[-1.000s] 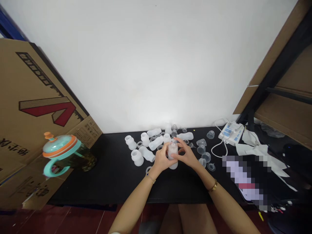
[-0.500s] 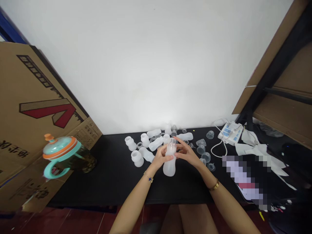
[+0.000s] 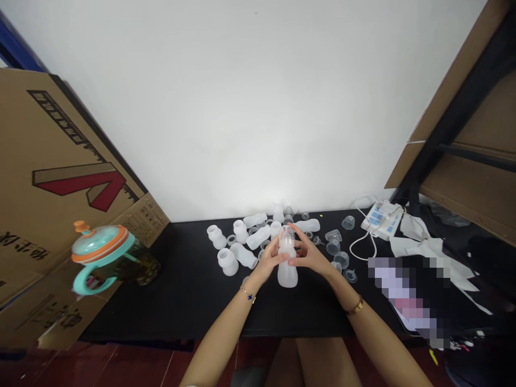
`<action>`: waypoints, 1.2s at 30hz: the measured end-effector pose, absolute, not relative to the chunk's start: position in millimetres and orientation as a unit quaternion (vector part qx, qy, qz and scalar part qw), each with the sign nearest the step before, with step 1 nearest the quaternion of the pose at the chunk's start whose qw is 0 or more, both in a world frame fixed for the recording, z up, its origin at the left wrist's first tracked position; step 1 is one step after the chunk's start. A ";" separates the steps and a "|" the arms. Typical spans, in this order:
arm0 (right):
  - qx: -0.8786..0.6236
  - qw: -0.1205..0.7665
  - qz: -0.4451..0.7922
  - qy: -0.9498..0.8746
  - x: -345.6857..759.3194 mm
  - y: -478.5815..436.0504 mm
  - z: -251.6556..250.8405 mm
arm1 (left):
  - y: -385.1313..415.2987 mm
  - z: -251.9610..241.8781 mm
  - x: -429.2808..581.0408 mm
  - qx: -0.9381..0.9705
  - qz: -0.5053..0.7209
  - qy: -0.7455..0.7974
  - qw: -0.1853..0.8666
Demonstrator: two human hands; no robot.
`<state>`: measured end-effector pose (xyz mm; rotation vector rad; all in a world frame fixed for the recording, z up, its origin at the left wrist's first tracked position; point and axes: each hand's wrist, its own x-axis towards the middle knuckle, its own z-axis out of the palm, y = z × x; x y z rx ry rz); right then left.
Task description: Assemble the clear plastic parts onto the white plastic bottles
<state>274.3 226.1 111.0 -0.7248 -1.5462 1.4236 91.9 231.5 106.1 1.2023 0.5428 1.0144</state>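
A translucent white baby bottle (image 3: 287,273) with a clear cap (image 3: 287,234) on top stands upright on the black table in front of me. My left hand (image 3: 271,261) is closed around its left side, thumb across the front. From the right, my right hand (image 3: 309,255) grips it too, with the thumb on the body and the index finger reaching up beside the cap. Open bottle bodies, such as one upright bottle (image 3: 228,262) and one lying bottle (image 3: 244,256), are to the left. Clear caps (image 3: 341,260) and several rings lie to the right and behind.
A teal-lidded jug (image 3: 105,258) stands at the left before a large cardboard box (image 3: 60,177). To the right are a white power strip (image 3: 382,219) with cables, crumpled white paper (image 3: 435,252) and a blurred-out flat object (image 3: 403,301). The white wall (image 3: 258,107) closes off the back.
The held bottle has shifted slightly to the right and stands straighter. My left hand has moved right with it; my right hand has barely moved.
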 end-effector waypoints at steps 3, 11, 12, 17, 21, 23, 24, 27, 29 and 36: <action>-0.295 0.446 0.573 -0.621 274.1 225.5 110.9 | 230.6 107.0 93.0 0.541 0.439 0.236 0.677; -0.299 0.455 0.569 -0.616 274.3 226.5 110.1 | 229.4 111.5 92.7 0.547 0.437 0.230 0.676; -0.299 0.456 0.569 -0.615 274.2 226.7 109.8 | 229.1 111.9 92.6 0.548 0.437 0.229 0.676; -0.299 0.461 0.571 -0.609 273.8 226.9 109.1 | 228.9 111.5 92.4 0.551 0.443 0.229 0.669; -0.304 0.460 0.566 -0.613 273.8 226.8 108.4 | 229.7 110.1 92.4 0.554 0.440 0.234 0.667; -0.303 0.460 0.565 -0.615 273.9 227.2 107.4 | 229.6 110.0 92.2 0.555 0.436 0.239 0.667; -0.301 0.461 0.564 -0.616 274.0 227.5 106.7 | 229.5 110.0 92.1 0.555 0.433 0.241 0.668; -0.301 0.463 0.561 -0.617 274.0 228.3 104.8 | 229.2 110.1 91.8 0.556 0.429 0.242 0.670; -0.302 0.463 0.559 -0.618 274.1 228.5 104.0 | 229.2 109.9 91.6 0.557 0.431 0.235 0.669; -0.302 0.463 0.553 -0.624 274.1 226.5 106.3 | 229.5 109.8 91.5 0.562 0.437 0.232 0.662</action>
